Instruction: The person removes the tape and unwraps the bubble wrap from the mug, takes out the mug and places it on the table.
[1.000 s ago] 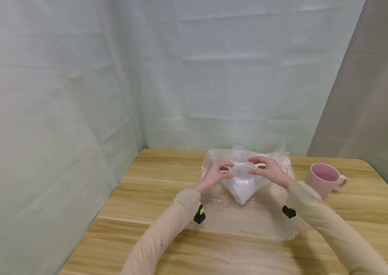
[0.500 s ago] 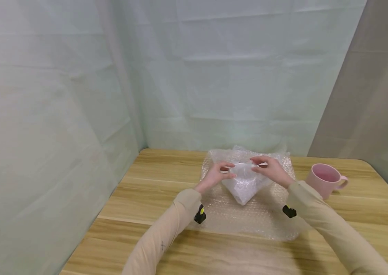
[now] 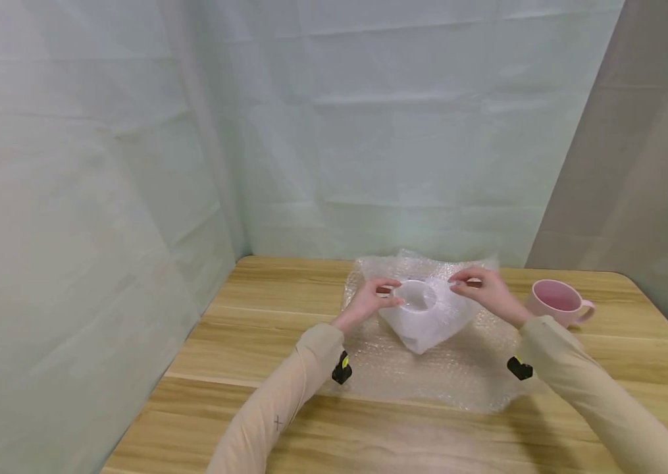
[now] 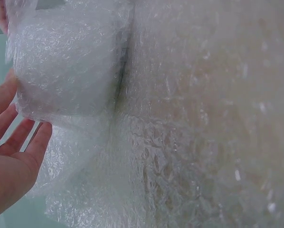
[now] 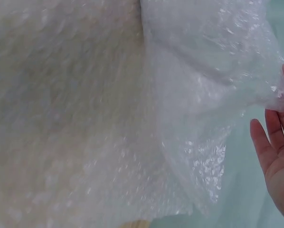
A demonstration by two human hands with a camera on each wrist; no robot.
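A white cup (image 3: 417,299) with a round open rim stands on a bubble wrap sheet (image 3: 428,378), its sides wrapped in the same film. My left hand (image 3: 369,303) holds it from the left, thumb and fingers curled round the wrapped side. In the left wrist view, the hand (image 4: 14,166) presses on the film-covered wall. Right of the cup, my right hand (image 3: 488,293) pinches the edge of a bubble wrap flap (image 3: 455,309) drawn out from it. The right wrist view has that flap (image 5: 203,90) stretched towards the fingertips.
A pink mug (image 3: 555,299) stands to the right, close behind my right wrist, with its handle pointing right. Wooden table (image 3: 262,355) surrounds the sheet. Pale green curtain cloth (image 3: 393,145) hangs behind the table and along its left side.
My right hand has moved right, away from the cup, drawing the bubble wrap flap with it. The cup's rim now shows uncovered. The left hand has stayed in place.
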